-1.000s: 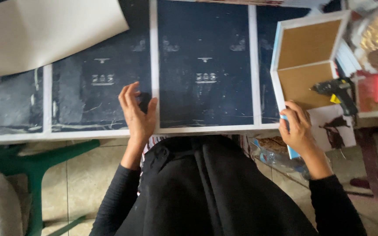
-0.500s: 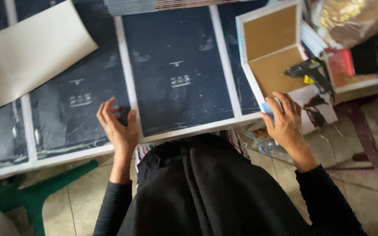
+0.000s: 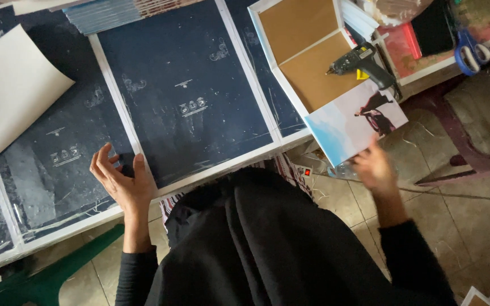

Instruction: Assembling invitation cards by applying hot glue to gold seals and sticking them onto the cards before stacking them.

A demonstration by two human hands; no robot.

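My left hand [image 3: 119, 180] rests open, palm up, at the near edge of a table covered with dark blue printed sheets [image 3: 185, 96] that have white borders. My right hand [image 3: 374, 166] is blurred and touches the near corner of an opened book cover [image 3: 324, 73]. That cover has a brown board inside and a printed picture flap [image 3: 354, 120] hanging over the table edge. A black glue gun [image 3: 364, 62] lies on the cover.
A curled white sheet [image 3: 12, 85] lies at the left. Blue-handled scissors [image 3: 471, 50] and clutter sit on a red surface at the top right. A green stool frame [image 3: 41, 277] stands low left. Tiled floor [image 3: 472, 198] spreads to the right.
The view has swung right and closer. My right hand slid down along the book cover toward its hanging picture flap. My left hand has stayed at the table edge.
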